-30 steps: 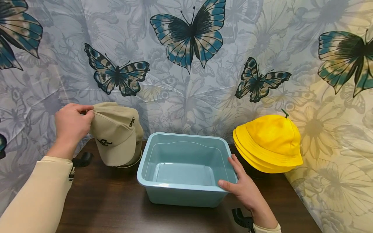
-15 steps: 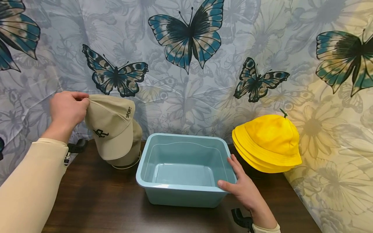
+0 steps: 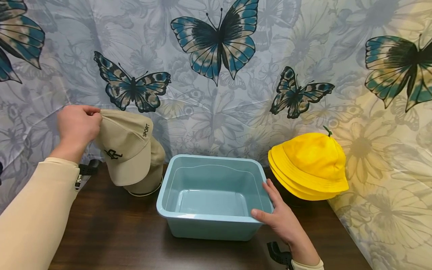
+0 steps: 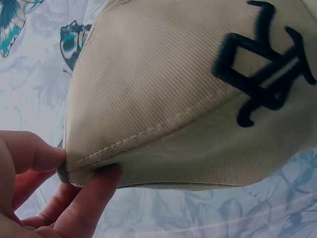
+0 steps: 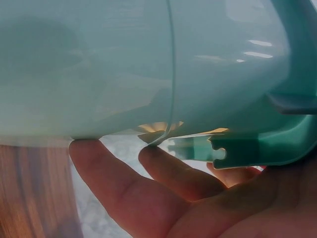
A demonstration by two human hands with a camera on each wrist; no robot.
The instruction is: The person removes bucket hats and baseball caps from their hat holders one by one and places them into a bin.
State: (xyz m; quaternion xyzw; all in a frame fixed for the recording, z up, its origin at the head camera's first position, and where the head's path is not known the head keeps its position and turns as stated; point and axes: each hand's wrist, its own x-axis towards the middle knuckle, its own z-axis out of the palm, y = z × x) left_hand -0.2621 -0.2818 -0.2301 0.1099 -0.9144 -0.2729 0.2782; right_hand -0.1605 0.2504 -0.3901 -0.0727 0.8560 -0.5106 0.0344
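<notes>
My left hand pinches the crown of a beige baseball cap between thumb and fingers. The cap has a dark monogram on its front and "SPORT" on its side. In the left wrist view the fingertips grip the seam at the crown's edge. Just behind it, another beige cap stands on the table, partly hidden. At the near right corner of a light blue plastic basin, my right hand rests on the rim, thumb and fingers spread and fairly straight. Nothing lies inside the basin.
A stack of yellow bucket hats, the top one with a green sprout, sits right of the basin. The dark wooden table runs up to a butterfly-print cloth hanging behind and to the right.
My left hand has raised the front cap and drawn it left, showing more of the beige cap behind it. My right hand and the basin stay put.
</notes>
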